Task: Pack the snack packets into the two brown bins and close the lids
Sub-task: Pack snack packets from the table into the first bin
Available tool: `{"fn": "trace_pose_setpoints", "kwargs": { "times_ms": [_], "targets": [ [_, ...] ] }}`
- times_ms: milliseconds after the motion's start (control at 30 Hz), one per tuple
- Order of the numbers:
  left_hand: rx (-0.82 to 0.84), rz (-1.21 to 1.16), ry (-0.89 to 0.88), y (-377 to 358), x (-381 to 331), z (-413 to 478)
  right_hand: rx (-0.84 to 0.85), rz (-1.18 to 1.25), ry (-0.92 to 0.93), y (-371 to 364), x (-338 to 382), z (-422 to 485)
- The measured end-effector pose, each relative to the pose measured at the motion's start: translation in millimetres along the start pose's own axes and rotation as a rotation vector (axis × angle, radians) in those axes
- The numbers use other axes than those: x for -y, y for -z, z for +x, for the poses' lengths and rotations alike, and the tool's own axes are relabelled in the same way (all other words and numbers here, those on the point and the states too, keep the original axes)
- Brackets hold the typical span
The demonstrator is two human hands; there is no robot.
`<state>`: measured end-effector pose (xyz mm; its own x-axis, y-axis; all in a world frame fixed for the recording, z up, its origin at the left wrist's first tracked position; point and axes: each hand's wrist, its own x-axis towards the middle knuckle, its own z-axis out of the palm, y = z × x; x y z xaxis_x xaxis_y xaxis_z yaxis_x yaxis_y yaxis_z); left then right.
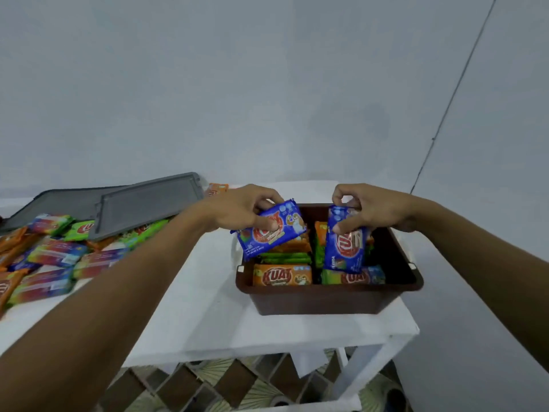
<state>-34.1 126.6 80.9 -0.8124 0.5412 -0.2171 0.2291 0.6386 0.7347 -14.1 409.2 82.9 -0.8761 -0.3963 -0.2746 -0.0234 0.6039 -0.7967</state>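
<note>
A brown bin point(326, 298) stands open on the white table, holding orange and green snack packets point(282, 275) on edge. My left hand point(240, 209) pinches a blue packet point(271, 233) tilted over the bin's left half. My right hand point(371, 209) pinches another blue packet point(344, 245) held upright over the bin's right half. Only one brown bin is in view.
Several loose packets point(56, 254) lie in a heap on the table's left side. Two grey lids point(148, 203) rest behind that heap. One orange packet point(218, 188) lies at the back. The table's edge point(267, 346) is close, with patterned floor below.
</note>
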Motion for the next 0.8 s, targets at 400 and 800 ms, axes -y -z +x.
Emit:
{"fn": "trace_pose_setpoints", "kwargs": {
  "times_ms": [400,800],
  "targets": [
    [0.306,0.602,0.017,-65,4,30,0.067,-0.570,-0.100,-26,-46,-11],
    [0.301,0.526,0.002,-67,7,25,0.132,-0.862,-0.010,-21,-51,-17]
  ]
}}
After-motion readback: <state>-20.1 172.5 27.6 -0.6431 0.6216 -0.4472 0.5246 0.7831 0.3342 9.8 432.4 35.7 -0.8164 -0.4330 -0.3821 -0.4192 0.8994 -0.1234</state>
